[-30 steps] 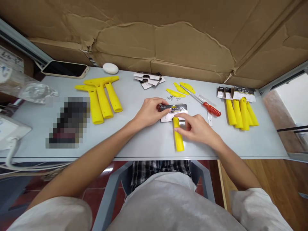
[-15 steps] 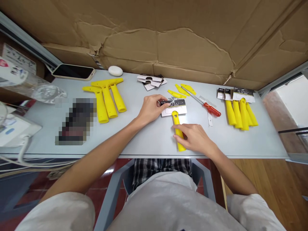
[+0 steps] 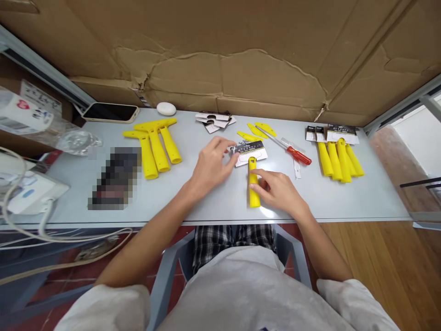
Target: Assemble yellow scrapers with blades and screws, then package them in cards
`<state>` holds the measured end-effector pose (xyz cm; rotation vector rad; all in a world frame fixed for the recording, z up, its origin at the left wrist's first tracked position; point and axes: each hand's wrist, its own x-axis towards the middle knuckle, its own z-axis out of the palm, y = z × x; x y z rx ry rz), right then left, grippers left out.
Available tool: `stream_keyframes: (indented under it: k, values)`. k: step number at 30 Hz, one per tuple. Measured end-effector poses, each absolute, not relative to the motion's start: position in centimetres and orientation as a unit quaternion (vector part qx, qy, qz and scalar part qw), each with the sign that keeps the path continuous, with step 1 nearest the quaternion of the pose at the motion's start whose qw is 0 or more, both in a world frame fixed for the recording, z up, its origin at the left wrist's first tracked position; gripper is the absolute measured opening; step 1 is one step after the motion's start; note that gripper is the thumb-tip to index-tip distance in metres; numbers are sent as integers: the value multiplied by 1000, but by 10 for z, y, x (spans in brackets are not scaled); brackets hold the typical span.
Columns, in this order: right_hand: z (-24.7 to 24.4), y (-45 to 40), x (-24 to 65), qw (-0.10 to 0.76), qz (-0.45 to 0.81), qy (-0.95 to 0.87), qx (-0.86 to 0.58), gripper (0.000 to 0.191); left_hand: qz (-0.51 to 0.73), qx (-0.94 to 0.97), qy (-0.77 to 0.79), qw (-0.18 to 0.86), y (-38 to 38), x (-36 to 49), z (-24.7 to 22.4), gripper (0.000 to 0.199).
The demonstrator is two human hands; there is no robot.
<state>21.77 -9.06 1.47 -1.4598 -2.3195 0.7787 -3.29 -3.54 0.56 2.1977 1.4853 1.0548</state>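
Note:
A yellow handle (image 3: pixel 254 195) lies upright in the view on the desk, its slotted top end over the lower edge of a black-and-white card (image 3: pixel 253 154). My left hand (image 3: pixel 213 163) is at the card's left edge, thumb and index finger spread apart and not closed on it. From the right, my right hand (image 3: pixel 277 189) reaches over the handle; its thumb and index fingertips rest on the handle, apart from each other and not wrapped round it. Small dark screws (image 3: pixel 245 142) lie just behind the card, beside flat yellow pieces (image 3: pixel 250 137).
A red screwdriver (image 3: pixel 299 156) lies right of the card. Carded yellow handles (image 3: pixel 342 161) are at the right, T-shaped yellow tools (image 3: pixel 158 149) at the left. Loose cards (image 3: pixel 215 120), a white oval object (image 3: pixel 166 109) and a phone (image 3: pixel 110 112) lie along the back.
My left hand's fingers have opened away from the card. The handle has turned from slanted to nearly straight, and my right hand has moved slightly up along it. The whole view has shifted a little.

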Motion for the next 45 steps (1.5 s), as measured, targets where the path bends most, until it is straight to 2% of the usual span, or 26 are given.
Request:
stream_keyframes:
  k: [3,5,8,15,22,25,32,35,39,45]
  values:
    - [14,-92,220,145,262,-810,-504,43,327,844,419,70,-59,-23,-1,26]
    - [14,-92,220,126,247,-823,-495,41,271,883,381,44,-64,-16,-5,34]
    - [13,-93,220,124,236,-833,-485,39,205,901,382,14,-57,-10,-8,45]
    - [9,-94,226,149,238,-835,-473,38,140,900,412,-16,-32,-9,-8,38]
    - [12,-93,226,145,241,-837,-470,40,131,884,448,-20,-32,-9,-6,43]
    - [10,-94,227,185,239,-829,-471,42,144,875,462,-8,-39,-11,1,43]
    - [-4,-100,241,280,137,-813,-492,42,206,820,532,35,-73,-23,-1,42]
    - [-14,-102,247,258,128,-805,-518,52,209,804,555,51,-85,-29,-10,45]
    - [-29,-105,248,189,122,-800,-556,71,204,790,575,64,-98,-32,-22,50]
    - [-33,-106,242,121,90,-812,-564,78,145,793,589,64,-109,-28,-29,61]
